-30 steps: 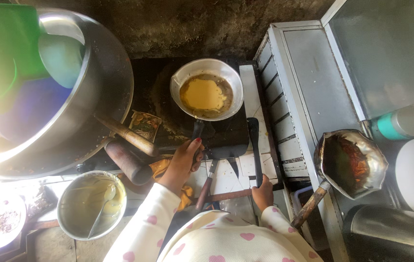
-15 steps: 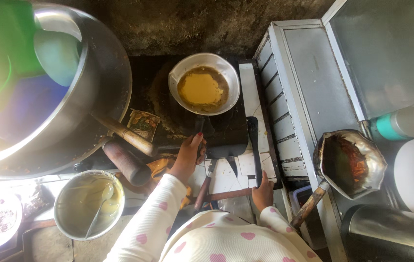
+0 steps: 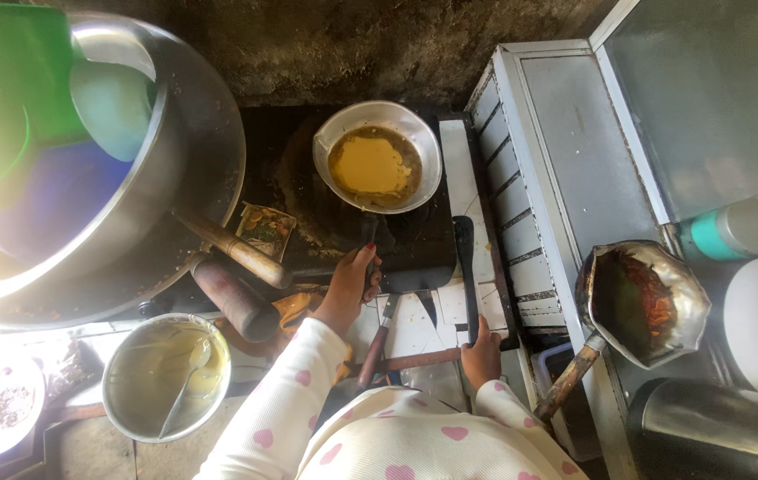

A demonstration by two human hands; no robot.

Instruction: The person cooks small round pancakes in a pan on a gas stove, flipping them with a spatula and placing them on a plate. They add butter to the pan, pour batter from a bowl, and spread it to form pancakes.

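A small steel frying pan (image 3: 419,133) with a round yellow pancake (image 3: 370,166) in it sits on a black stove top (image 3: 414,244). My left hand (image 3: 349,289) is closed around the pan's black handle, just below the pan. To the right, my right hand (image 3: 483,353) grips the lower end of a black spatula (image 3: 465,267), which lies flat along the stove's right edge. Both arms are in white sleeves with pink hearts.
A big steel bowl (image 3: 192,169) holding green and blue plastic ware fills the left. Below it stands a steel pot (image 3: 165,378) of pale batter with a spoon. A dented pot (image 3: 641,302) with red-brown sauce stands right. A knife (image 3: 377,342) lies between my hands.
The pan has shifted slightly away from me on the stove. Both hands keep their grips in about the same places.
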